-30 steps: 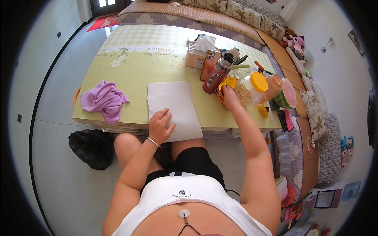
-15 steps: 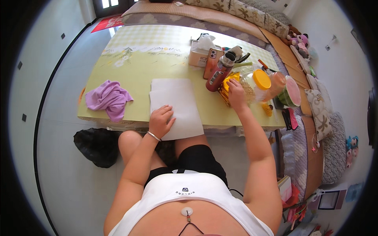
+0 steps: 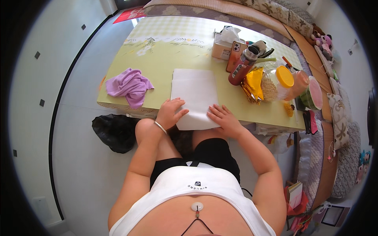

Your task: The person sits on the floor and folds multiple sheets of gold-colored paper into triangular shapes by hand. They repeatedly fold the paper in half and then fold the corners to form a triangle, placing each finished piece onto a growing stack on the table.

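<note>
White sheets of paper lie stacked at the table's front edge, their near end reaching past it over my lap. My left hand rests on the near left edge of the paper, fingers stretched out and thumb apart. On the near right side my right hand lies with its fingers spread over the paper's edge. Neither hand holds anything. Shiny gold foil packets stand right of the paper, beside a dark red flask without a lid.
A crumpled lilac cloth lies at the table's left. On the right stand a tissue box, a phone, a clear jar with a yellow lid and a cut watermelon. A black bag sits on the floor.
My right hand has left the gold packets and come down to the right edge of the paper. My left hand stays at the left edge. The whole view has shifted.
</note>
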Motion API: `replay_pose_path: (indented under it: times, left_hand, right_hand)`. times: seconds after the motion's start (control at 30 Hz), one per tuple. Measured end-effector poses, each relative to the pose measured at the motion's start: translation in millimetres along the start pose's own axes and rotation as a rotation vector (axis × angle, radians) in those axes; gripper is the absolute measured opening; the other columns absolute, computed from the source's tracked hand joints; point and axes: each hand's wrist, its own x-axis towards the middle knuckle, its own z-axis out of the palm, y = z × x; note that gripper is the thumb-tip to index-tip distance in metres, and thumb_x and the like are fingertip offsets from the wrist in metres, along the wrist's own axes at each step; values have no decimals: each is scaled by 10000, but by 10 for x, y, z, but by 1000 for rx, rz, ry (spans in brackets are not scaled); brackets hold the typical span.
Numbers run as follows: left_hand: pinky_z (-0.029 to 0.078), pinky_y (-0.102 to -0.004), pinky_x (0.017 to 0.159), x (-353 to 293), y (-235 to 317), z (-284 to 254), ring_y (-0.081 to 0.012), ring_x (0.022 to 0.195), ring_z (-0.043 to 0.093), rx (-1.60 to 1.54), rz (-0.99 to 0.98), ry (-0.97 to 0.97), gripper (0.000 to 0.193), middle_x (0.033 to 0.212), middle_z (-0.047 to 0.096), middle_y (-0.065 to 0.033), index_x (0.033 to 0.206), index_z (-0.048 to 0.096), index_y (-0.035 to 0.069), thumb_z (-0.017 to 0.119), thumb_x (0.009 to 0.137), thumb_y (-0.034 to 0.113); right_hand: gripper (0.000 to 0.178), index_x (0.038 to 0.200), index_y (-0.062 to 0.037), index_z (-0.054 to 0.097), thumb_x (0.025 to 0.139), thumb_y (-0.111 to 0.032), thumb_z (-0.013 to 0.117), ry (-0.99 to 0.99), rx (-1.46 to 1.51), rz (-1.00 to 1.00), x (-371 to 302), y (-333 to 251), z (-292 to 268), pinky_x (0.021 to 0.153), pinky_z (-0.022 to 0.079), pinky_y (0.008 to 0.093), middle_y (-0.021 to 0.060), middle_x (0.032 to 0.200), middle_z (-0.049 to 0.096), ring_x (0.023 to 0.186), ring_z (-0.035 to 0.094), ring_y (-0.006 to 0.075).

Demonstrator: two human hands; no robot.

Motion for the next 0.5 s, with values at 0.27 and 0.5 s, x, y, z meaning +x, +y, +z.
replay_pose_path:
  times: [0.27,0.5]
  left_hand:
    - [301,-444,1174,29,-144,-319,-286,1436,408,-232,139,-247,665,1399,588,-153,1347,599,25,825,779,287]
    - [389,-427,1120,-8,-248,90,-325,1311,538,-155,105,102,520,1277,659,-157,1227,662,45,778,722,87]
  right_hand:
    - [332,1139,-53,696,810,-6,705,332,1022,340,114,274,169,1078,426,395,83,1231,678,1214,587,284]
    - [204,979,-63,732,804,26,677,546,691,316,431,314,204,957,473,332,59,1082,705,1059,608,244]
